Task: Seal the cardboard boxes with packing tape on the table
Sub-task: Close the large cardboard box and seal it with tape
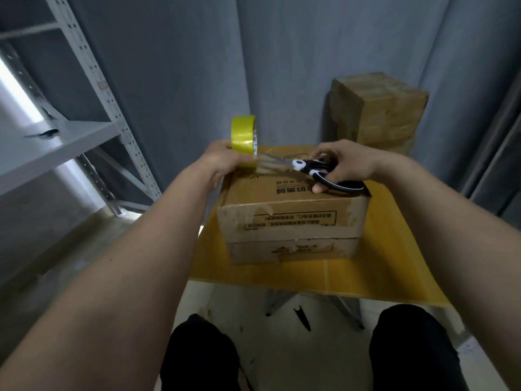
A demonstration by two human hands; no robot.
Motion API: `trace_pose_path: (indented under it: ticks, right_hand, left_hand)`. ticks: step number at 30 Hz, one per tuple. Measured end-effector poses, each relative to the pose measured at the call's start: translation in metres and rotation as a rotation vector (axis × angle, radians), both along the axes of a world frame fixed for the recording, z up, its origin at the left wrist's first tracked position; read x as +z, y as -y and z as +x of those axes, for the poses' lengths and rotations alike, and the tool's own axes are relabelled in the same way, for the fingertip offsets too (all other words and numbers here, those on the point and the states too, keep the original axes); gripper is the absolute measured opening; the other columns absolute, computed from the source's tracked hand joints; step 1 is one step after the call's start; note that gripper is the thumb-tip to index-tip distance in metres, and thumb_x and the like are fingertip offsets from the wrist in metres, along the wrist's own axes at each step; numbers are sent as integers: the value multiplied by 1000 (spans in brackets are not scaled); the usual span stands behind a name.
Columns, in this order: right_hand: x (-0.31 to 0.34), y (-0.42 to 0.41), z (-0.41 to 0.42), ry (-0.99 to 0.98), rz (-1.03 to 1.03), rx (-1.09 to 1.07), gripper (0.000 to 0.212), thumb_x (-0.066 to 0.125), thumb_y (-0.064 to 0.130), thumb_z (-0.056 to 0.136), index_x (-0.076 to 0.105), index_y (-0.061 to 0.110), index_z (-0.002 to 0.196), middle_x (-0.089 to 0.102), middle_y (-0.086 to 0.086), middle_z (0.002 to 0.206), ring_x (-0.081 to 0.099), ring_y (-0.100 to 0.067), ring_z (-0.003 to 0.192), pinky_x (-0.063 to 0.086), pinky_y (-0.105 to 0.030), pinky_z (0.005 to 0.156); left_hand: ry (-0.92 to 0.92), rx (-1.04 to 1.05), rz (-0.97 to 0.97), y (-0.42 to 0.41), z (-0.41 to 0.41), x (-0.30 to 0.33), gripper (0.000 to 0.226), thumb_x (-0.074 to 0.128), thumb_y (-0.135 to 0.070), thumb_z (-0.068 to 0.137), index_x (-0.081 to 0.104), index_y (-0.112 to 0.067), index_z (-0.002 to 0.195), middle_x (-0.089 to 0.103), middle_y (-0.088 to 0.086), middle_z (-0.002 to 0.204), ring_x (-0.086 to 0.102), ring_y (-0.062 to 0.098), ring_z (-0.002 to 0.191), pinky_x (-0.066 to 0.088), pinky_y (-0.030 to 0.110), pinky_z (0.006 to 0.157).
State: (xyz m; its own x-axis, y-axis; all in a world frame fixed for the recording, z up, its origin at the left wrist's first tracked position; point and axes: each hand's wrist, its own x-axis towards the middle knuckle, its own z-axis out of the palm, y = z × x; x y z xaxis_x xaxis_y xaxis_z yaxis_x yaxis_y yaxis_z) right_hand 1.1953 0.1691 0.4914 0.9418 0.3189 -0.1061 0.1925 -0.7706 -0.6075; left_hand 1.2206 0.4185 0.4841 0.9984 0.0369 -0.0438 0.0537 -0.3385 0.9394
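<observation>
Closest to the camera you get the person's two knees in dark trousers, with a small black V-shaped thing (302, 317) lying on the pale floor between them. Both bare forearms reach forward over the front edge of the yellow table (394, 263).

On the table sits the cardboard box (290, 221), closed, with printed text on the top and front and scraps of old clear tape on its front face. It looks like it's sitting on a second, flatter box (293, 251), or that's a lower section of the same one, honestly can't tell.

The left hand (222, 162) is at the box's far left top corner, fingers wrapped round a yellow tape roll (244, 138) held upright on edge. A clear strip of tape (272, 162) runs from the roll out to the right, just above the box top.

The right hand (346, 165) is over the right side of the box top, closed on the handles of black-and-white scissors (315, 172). The blade end points left and meets the strip; the blades are too blurred to say if they're open.

Further back, off to the right behind the table, there's a stack of cardboard boxes (377, 108) against the grey wall. On the left stands a grey metal shelf rack (70, 136).
</observation>
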Motion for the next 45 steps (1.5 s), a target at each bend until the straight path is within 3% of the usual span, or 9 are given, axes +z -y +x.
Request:
trace_pose_path:
  ticks: [2,5,9,14,19,25,35,38,45]
  right_hand:
    - [3,-2,1,-8,-69,23,61,86,33,63,55,32,115,56,-4,117,54,-25,108,46,-44,95]
    - [8,-6,6,-48,-121,25,60,86,34,63,53,34,113,56,-2,114,53,-25,107,45,-42,94]
    - [7,-6,12,-87,-152,26,59,85,39,63,53,38,112,55,4,110,52,-20,104,43,-34,85]
    - [2,-6,15,-127,-142,36,62,84,48,53,63,39,111,55,5,126,50,-20,115,40,-41,100]
    - [6,-11,17,-181,-148,61,54,81,53,45,62,47,96,58,10,111,53,-17,108,42,-37,93]
    - [5,-11,16,-188,-138,71,56,81,51,47,63,45,100,57,5,117,53,-19,110,44,-42,98]
    - [5,-9,17,-179,-105,75,64,80,52,44,64,39,104,59,1,114,56,-20,106,48,-39,94]
    - [3,-6,19,-120,-44,21,64,81,52,46,64,38,106,60,3,111,57,-16,103,46,-29,82]
    - [-7,0,28,-11,-1,-93,55,84,38,64,60,31,112,55,1,109,51,-19,103,38,-33,85]
  left_hand:
    - [27,-59,-13,-7,3,1,38,76,1,77,66,-4,113,67,1,86,62,8,71,46,9,53]
    - [72,-113,-59,-14,8,-3,40,76,6,75,66,-3,113,69,3,88,66,11,76,54,18,70]
    - [108,-145,-146,-18,12,-13,40,75,7,74,66,-7,111,70,7,98,68,18,86,58,27,80]
    - [162,-154,-195,-17,18,-22,36,76,7,76,64,-14,104,69,2,98,70,11,78,58,24,68]
    - [262,-146,-141,-13,20,-28,39,78,0,76,64,-15,109,69,-6,95,69,7,78,58,24,71]
    - [254,-153,-212,-14,27,-30,42,78,3,75,63,-14,111,69,-2,93,69,15,82,59,31,76]
    - [234,-166,-281,-9,44,-19,41,73,8,78,59,-9,113,68,0,78,66,15,67,56,29,67]
    - [226,-179,-326,-10,45,-16,40,73,9,78,60,-8,111,70,-6,72,68,12,65,57,25,63]
    - [197,-217,-335,-7,50,-11,48,75,7,76,59,-3,120,69,7,89,68,25,80,60,37,78]
